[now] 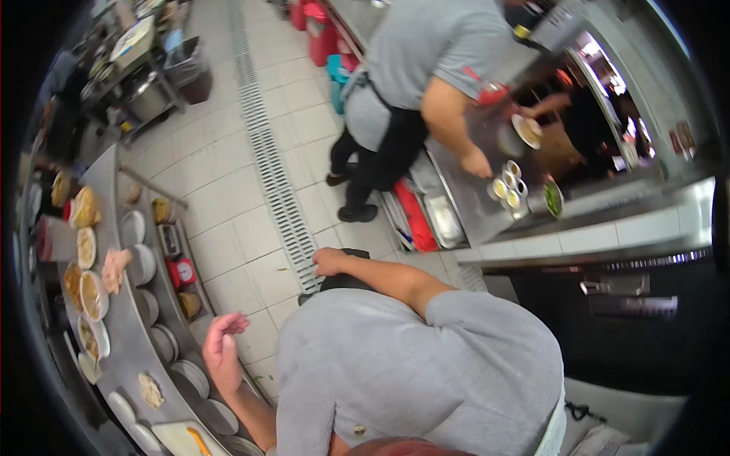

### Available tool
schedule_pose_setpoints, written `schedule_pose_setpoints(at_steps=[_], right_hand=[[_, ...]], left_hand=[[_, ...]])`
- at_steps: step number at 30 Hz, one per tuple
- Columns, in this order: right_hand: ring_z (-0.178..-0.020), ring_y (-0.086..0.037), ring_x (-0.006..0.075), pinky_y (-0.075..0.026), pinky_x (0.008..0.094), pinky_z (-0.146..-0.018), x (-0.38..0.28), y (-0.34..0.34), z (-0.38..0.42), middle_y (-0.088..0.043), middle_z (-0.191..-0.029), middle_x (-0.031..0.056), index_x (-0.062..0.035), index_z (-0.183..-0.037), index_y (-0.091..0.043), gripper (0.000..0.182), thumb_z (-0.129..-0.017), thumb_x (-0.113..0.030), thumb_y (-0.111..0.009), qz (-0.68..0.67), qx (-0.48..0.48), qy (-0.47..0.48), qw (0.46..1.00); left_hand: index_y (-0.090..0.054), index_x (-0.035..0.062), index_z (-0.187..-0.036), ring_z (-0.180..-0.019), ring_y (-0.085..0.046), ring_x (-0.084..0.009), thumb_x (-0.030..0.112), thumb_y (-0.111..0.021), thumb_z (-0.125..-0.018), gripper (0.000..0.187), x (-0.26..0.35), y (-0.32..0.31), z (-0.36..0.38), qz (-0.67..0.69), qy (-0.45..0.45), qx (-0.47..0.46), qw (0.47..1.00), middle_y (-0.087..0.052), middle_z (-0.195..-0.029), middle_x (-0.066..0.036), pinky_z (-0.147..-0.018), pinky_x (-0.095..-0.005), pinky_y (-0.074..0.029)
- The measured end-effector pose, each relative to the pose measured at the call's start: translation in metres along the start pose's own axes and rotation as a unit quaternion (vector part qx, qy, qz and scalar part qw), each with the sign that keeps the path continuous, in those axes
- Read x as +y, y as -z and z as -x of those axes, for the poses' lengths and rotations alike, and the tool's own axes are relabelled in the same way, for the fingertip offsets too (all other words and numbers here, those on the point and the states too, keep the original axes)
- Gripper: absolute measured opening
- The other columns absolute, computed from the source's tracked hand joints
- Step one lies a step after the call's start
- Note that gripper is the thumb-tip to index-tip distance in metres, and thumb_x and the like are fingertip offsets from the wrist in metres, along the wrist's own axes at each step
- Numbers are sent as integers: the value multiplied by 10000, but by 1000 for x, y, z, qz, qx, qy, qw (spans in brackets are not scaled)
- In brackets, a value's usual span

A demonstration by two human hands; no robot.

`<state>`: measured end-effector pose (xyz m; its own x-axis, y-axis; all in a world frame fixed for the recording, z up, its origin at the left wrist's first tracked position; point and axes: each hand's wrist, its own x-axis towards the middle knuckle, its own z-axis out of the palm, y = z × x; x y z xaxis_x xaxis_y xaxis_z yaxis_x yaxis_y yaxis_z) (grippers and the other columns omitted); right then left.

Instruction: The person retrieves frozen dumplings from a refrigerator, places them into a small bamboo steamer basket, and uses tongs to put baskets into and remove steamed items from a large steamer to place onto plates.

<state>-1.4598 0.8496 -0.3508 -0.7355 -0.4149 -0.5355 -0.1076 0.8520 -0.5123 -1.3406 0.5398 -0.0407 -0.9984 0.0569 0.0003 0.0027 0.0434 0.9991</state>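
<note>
My left hand (224,342) is raised beside the shelf unit at the left, its fingers loosely bent and slightly apart, with nothing visible in it. My right hand (328,262) hangs over the floor in front of my grey shirt (411,365), near the drain grate (270,159). Its fingers are curled closed, and what they hold, if anything, is hidden. Nearest to my left hand are stacked plates (190,378) under the steel counter (125,327). On that counter sit a white bowl (93,296), a pale heap of food (150,390) and a crumpled pinkish item (115,270).
A co-worker in grey (426,61) stands at a steel table (487,197), one hand over small white cups (511,186). Beyond is another person's arm near a plate (526,131). A grey bin (190,72) and a red bin (321,34) stand farther off.
</note>
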Motion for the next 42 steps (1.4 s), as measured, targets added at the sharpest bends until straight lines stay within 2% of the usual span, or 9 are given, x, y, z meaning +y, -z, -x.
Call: schedule_pose_setpoints(at_steps=[2, 3, 6, 12, 15, 18, 20, 30, 42], right_hand=[[-999, -703, 378, -560, 471, -882, 3, -14, -34, -743, -1055, 172, -46, -1081, -747, 441, -814, -397, -737, -2, 95, 64, 993], [-965, -706, 363, -560, 475, -850, -2, -4, -49, -743, -1028, 173, -67, -1081, -748, 454, -827, -443, -721, -9, 8, 30, 999], [-860, -680, 398, -532, 503, -756, -20, 30, -59, -713, -892, 217, -35, -911, -723, 458, -808, -482, -719, -31, 51, 73, 996], [-876, -695, 422, -527, 487, -805, 90, 7, -180, -706, -877, 277, 2, -867, -759, 528, -854, -519, -678, -7, -27, 59, 998], [-959, -697, 415, -529, 465, -865, 68, 47, -261, -724, -948, 268, 9, -903, -771, 540, -844, -522, -698, 235, -182, 130, 946], [-1007, -694, 397, -533, 461, -910, 4, 97, -328, -736, -976, 241, -29, -919, -788, 495, -848, -511, -706, 129, -206, 50, 969], [-914, -725, 338, -562, 408, -819, -43, 122, -378, -752, -898, 213, 33, -913, -763, 477, -792, -427, -796, 173, -176, 232, 941], [-1086, -650, 381, -518, 438, -963, -475, 116, -392, -707, -1179, 180, -31, -1245, -672, 511, -834, -315, -782, 140, -117, 526, 831], [-1131, -591, 399, -484, 476, -992, -737, -120, -214, -652, -1284, 176, -84, -1367, -606, 546, -863, -256, -727, 238, -214, 826, 464]], left_hand=[[-648, -72, -1176, -1013, -660, -231, 219, -511, -1017, 358, 1, 4, -20, -18, 21, -18, 999, -675, -1105, -145, -936, -374, -516], [-651, -62, -1184, -1029, -662, -237, 161, -507, -995, 326, 8, 2, -30, -3, 20, -39, 999, -673, -1110, -147, -944, -374, -517], [-658, 2, -1236, -1048, -656, -240, 163, -612, -947, 335, 14, 3, -70, -62, -16, -117, 991, -668, -1133, -133, -947, -367, -511], [-657, 67, -1237, -1100, -618, -298, 286, -657, -961, 352, 26, 12, -106, -206, -46, 66, 975, -646, -1190, -114, -978, -405, -465], [-645, 77, -1259, -1110, -612, -305, 311, -663, -958, 382, 34, 32, -116, -273, -3, 177, 946, -646, -1200, -113, -988, -424, -457], [-643, 74, -1268, -1123, -610, -306, 318, -669, -951, 401, 34, 43, -130, -269, 15, 242, 932, -648, -1194, -110, -993, -422, -454], [-646, 73, -1245, -1120, -606, -314, 315, -668, -949, 383, 31, 56, -137, -236, 35, 279, 930, -644, -1188, -116, -979, -420, -464], [-681, 72, -1218, -979, -664, -211, 261, -704, -929, 346, 0, 141, -73, -201, 122, 443, 865, -686, -1126, -72, -941, -383, -454], [-663, 93, -1200, -926, -668, -220, 312, -705, -935, 347, 4, 188, 42, -230, 174, 643, 710, -681, -1076, -61, -897, -379, -432]])
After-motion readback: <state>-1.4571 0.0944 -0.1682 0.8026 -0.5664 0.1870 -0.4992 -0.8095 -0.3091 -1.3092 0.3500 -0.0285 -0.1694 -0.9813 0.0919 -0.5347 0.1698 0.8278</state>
